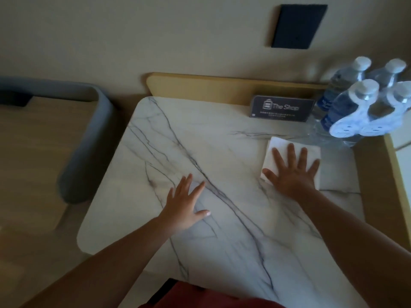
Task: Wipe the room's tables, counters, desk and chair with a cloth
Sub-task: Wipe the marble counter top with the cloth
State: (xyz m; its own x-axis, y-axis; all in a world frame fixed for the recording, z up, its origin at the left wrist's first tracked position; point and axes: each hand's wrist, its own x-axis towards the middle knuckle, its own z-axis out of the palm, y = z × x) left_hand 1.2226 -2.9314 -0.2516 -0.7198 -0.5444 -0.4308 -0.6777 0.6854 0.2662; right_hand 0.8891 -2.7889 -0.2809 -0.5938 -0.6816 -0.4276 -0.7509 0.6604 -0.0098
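Note:
A white marble-patterned table top (222, 230) with dark veins fills the middle of the view. A folded white cloth (282, 144) lies flat on its right side. My right hand (293, 172) presses down on the cloth with fingers spread and straight. My left hand (184, 203) rests flat on the bare marble at centre left, fingers spread, holding nothing.
Several plastic water bottles (355, 101) stand at the table's back right corner, close to the cloth. A dark sign card (282, 108) leans on the wooden back rail (200, 85). A grey-edged chair (93, 134) stands left of the table. A dark panel (298, 26) hangs on the wall.

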